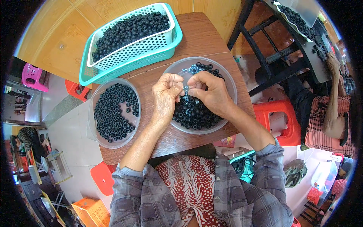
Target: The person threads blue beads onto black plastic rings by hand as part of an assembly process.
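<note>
Both my hands meet over a clear round tub [174,69] on the brown table. My left hand [167,92] is closed in a pinch, thumb against the bent fingers. Facing it, my right hand [212,92] pinches with thumb and forefinger. Between the fingertips is a small shiny silver-blue metal piece [185,90], coil-like, its exact kind unclear. Black rings [198,119] fill much of the tub below, and more shiny metal pieces [195,69] lie at its far side. A second clear tub [127,117], left of my left forearm, holds many loose black rings [109,100].
A white perforated basket [130,49] of black rings sits inside a turquoise basket [176,39] at the far left of the table [206,32]. A red stool [278,123] stands right. Another person's arm [333,102] reaches to a table [321,70] with black pieces.
</note>
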